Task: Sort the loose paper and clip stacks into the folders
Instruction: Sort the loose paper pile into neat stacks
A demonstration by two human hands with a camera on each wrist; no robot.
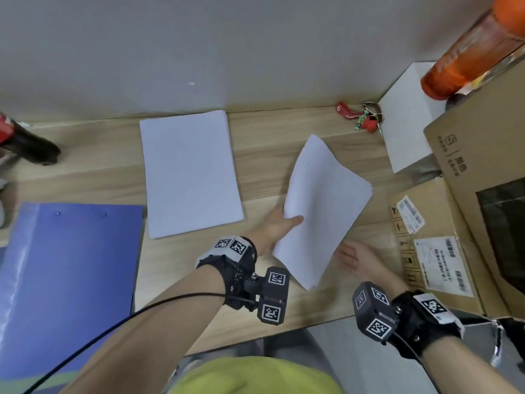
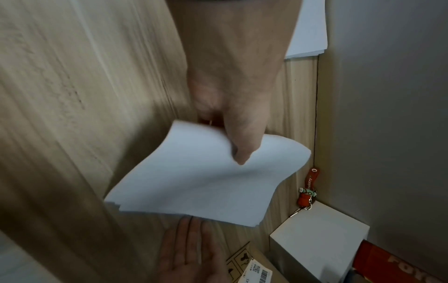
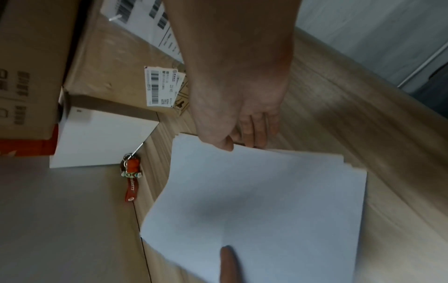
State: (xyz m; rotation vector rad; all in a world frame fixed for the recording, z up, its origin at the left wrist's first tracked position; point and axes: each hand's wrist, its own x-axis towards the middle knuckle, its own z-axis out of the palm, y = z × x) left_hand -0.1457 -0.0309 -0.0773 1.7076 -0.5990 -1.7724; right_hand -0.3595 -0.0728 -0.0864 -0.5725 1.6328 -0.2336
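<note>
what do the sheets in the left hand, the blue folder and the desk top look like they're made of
Sheets: thin white matte paper; they bend and curl where the left hand pinches them.
Blue folder: probably plastic or coated card; smooth with a slight sheen, two small rivets near the top.
Desk top: light wood-grain surface, likely laminate rather than solid wood; the grain looks flat and even.

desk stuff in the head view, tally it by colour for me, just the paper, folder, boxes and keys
white: 3 — flat paper stack, held paper bundle in the left hand, white box
blue: 1 — folder
brown: 2 — upper cardboard box, lower cardboard box
red: 1 — keychain
total: 7
</note>
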